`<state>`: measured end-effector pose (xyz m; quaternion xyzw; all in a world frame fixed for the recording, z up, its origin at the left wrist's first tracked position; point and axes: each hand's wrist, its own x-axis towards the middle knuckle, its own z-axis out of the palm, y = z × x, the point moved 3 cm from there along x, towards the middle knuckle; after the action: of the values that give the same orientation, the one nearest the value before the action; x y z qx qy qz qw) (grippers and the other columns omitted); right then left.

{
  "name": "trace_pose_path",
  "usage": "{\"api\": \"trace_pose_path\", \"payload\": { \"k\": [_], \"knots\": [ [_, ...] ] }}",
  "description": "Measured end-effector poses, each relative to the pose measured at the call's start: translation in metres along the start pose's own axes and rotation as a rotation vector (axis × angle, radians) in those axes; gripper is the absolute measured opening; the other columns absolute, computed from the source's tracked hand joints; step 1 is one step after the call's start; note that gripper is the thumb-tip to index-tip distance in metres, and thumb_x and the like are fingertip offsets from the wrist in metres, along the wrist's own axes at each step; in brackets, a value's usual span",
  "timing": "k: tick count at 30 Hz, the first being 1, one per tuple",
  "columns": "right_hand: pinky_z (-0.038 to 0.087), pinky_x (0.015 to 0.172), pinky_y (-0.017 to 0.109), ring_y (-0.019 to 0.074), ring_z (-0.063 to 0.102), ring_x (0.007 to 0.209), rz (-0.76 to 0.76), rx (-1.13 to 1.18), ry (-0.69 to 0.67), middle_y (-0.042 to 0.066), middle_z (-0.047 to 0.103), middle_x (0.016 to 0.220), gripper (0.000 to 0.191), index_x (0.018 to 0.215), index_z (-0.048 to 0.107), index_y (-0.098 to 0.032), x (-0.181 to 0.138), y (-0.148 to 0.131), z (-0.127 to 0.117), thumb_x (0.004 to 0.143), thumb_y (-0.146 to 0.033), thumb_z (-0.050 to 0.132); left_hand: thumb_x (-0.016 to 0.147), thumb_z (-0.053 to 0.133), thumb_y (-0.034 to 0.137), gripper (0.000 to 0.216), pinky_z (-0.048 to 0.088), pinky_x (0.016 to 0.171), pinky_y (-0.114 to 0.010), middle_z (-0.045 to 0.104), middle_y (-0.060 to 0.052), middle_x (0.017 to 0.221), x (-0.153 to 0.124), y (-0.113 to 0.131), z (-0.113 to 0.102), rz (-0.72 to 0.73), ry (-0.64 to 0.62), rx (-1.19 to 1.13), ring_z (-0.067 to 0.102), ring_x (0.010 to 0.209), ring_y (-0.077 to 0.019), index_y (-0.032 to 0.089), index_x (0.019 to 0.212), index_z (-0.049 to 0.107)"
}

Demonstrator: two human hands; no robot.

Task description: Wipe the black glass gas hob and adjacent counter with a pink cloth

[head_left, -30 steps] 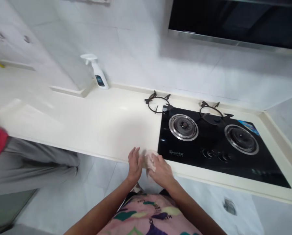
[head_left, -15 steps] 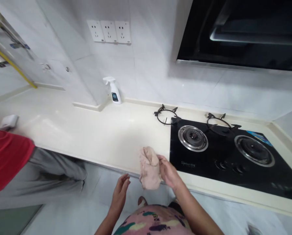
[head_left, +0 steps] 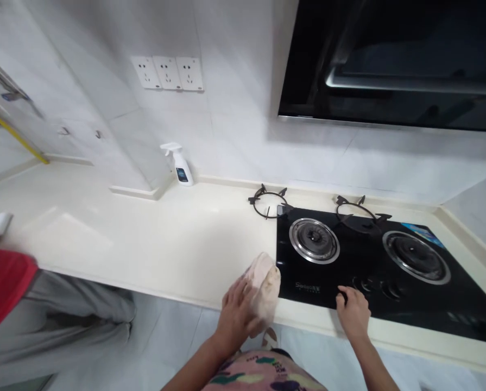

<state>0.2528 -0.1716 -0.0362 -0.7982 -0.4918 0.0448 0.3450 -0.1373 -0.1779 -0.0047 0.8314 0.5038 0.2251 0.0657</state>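
Note:
My left hand [head_left: 237, 312] is closed on a crumpled, pale pink cloth [head_left: 270, 285] above the counter's front edge, just left of the stove. Slight blur softens the cloth and the fingers on it. My right hand [head_left: 353, 312] holds nothing; its fingers are loosely bent and apart over the front edge of the black gas stove [head_left: 308, 274], close to the control knobs [head_left: 363, 283]. Two burners show their metal rings, the left burner [head_left: 314, 240] and the right burner [head_left: 416, 257]. Their pan supports are off them.
Behind the stove lie the left pan support [head_left: 270, 217] and the right pan support [head_left: 360, 205]. A white spray bottle [head_left: 182, 167] stands by the wall on the pale counter [head_left: 161, 239]. A person in a red top [head_left: 6, 282] is at the left. Overhead hangs a dark range hood [head_left: 389, 103].
The cloth has passed from my right hand to my left. My right hand has moved right to the stove's front edge. The view has shifted slightly.

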Motion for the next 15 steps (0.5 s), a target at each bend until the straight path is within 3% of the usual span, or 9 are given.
{"api": "trace_pose_path", "payload": {
  "k": [5, 10, 13, 15],
  "knots": [
    [0.028, 0.107, 0.060, 0.0364, 0.041, 0.128, -0.082, -0.193, 0.068, 0.020, 0.053, 0.131, 0.043, 0.118, 0.065, -0.016, -0.016, -0.010, 0.025, 0.093, -0.034, 0.035, 0.072, 0.080, 0.051, 0.090, 0.030, 0.111, -0.057, 0.032, -0.017, 0.164, 0.023, 0.010, 0.029, 0.020, -0.115, 0.185, 0.032, 0.146, -0.0424, 0.032, 0.153, 0.043],
    [0.031, 0.104, 0.056, 0.0346, 0.043, 0.126, -0.144, -0.322, 0.079, 0.018, 0.055, 0.127, 0.039, 0.119, 0.064, -0.018, -0.016, -0.010, 0.028, 0.095, -0.029, 0.036, 0.081, 0.074, 0.035, 0.048, 0.037, 0.101, -0.054, 0.050, -0.010, 0.149, 0.062, 0.012, 0.033, -0.066, -0.148, 0.076, 0.045, 0.133, -0.0390, 0.038, 0.129, 0.066],
    [0.031, 0.102, 0.057, 0.0353, 0.043, 0.126, -0.167, -0.357, 0.080, 0.019, 0.055, 0.128, 0.037, 0.120, 0.064, -0.018, -0.015, -0.008, 0.029, 0.095, -0.027, 0.038, 0.088, 0.062, 0.032, 0.029, 0.044, 0.094, -0.048, 0.060, -0.010, 0.128, 0.097, 0.009, 0.028, -0.216, -0.118, -0.057, 0.056, 0.115, -0.0316, 0.032, 0.116, 0.071],
    [0.032, 0.101, 0.056, 0.0355, 0.043, 0.125, -0.179, -0.367, 0.075, 0.019, 0.055, 0.128, 0.037, 0.121, 0.064, -0.018, -0.015, -0.008, 0.030, 0.095, -0.027, 0.039, 0.094, 0.052, 0.033, 0.030, 0.048, 0.092, -0.043, 0.060, -0.010, 0.114, 0.121, 0.009, 0.025, -0.321, -0.025, -0.173, 0.059, 0.103, -0.0258, 0.026, 0.118, 0.068]
  ]
}}
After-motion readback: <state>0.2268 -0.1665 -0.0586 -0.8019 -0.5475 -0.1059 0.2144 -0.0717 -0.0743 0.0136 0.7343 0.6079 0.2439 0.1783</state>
